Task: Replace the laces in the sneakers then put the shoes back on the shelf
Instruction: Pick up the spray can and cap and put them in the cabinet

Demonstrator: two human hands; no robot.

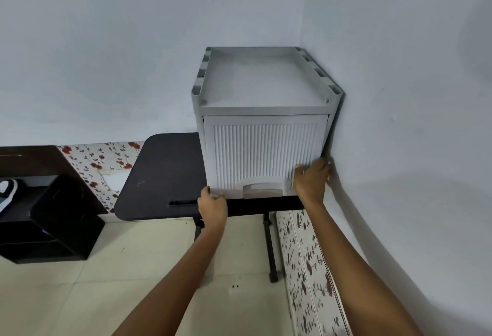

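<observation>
A person's left hand (pixel 213 206) and right hand (pixel 311 181), fingers curled, grip the lower front corners of a grey drawer unit (pixel 263 128) on a dark desk (pixel 159 176). A sneaker (pixel 6 194) sits on the black shelf (pixel 61 229), far left.

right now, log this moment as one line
drawer unit: closed, on dark table | left hand: grips lower left corner | right hand: grips lower right edge | sneaker: on black shelf, far left
</observation>
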